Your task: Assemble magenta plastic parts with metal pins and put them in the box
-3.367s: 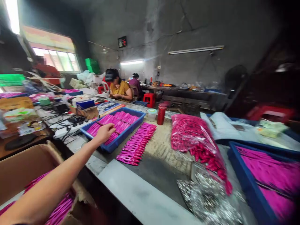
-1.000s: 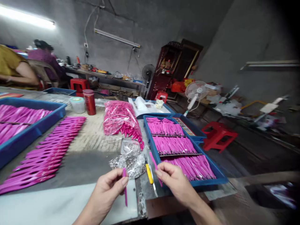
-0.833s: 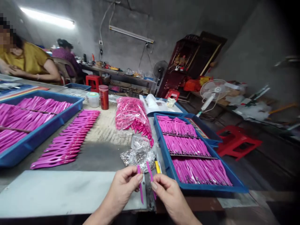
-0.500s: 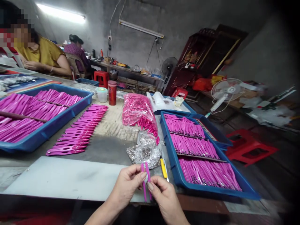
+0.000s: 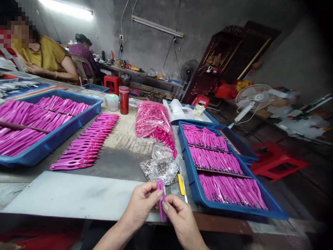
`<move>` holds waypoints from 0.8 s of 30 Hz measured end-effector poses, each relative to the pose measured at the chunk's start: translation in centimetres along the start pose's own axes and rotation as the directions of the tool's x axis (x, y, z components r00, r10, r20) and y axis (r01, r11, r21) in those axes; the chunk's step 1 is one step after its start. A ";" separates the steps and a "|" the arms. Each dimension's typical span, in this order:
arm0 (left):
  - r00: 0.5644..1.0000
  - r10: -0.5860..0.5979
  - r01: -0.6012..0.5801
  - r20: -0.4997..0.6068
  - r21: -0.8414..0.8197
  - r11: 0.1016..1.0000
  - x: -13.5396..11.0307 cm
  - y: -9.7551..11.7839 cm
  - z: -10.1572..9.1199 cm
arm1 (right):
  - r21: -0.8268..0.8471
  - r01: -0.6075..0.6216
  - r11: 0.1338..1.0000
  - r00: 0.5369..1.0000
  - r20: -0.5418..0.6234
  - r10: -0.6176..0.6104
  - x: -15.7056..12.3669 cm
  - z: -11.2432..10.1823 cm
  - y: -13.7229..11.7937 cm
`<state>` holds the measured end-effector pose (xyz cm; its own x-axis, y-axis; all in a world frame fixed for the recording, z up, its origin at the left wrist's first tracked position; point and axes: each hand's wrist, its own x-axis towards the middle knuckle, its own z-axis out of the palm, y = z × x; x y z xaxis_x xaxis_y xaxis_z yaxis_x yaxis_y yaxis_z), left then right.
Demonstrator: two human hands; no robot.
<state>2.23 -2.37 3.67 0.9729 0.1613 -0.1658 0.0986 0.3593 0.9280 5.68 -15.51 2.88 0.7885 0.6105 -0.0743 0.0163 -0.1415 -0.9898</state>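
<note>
Two slim magenta plastic strips [image 5: 160, 199] stand side by side between my hands, close together along their length. My left hand [image 5: 142, 205] pinches one between thumb and fingers. My right hand [image 5: 182, 215] is closed on the other, lower down; its fingertips hide part of it. Just beyond lies a clear plastic bag of small metal parts [image 5: 163, 170]. Right of that bag is a yellow-handled tool [image 5: 181, 184]. Below and left of the strips, a pale flat board [image 5: 78, 196] lies along the table's front edge.
Blue trays of magenta strips stand at right [image 5: 194, 187] and left [image 5: 88, 114]. A row of assembled magenta pieces [image 5: 85, 142] lies beside the left tray. Farther back are a bag of pink parts [image 5: 153, 118], a red bottle [image 5: 124, 100] and a tub [image 5: 112, 103]. Two people sit far left.
The two strips, spread apart at the top before, are now drawn together side by side. My hands stay in nearly the same place. The view has shifted slightly.
</note>
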 end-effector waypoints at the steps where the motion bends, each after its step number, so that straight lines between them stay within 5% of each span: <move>1: 1.000 -0.001 0.001 -0.001 0.000 1.000 0.0 0.0 0.0 | 0.002 -0.001 1.000 1.000 0.000 0.001 0.0 0.0 0.1; 24: 1.000 -0.015 0.015 0.003 -0.029 0.999 0.0 -0.4 0.1 | -0.011 -0.014 1.000 1.000 0.008 0.014 -0.2 0.0 0.4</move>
<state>2.18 -2.65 3.33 0.9720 0.1529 -0.1783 0.1068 0.3884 0.9153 5.53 -15.71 2.52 0.7837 0.6148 -0.0889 0.0123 -0.1584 -0.9873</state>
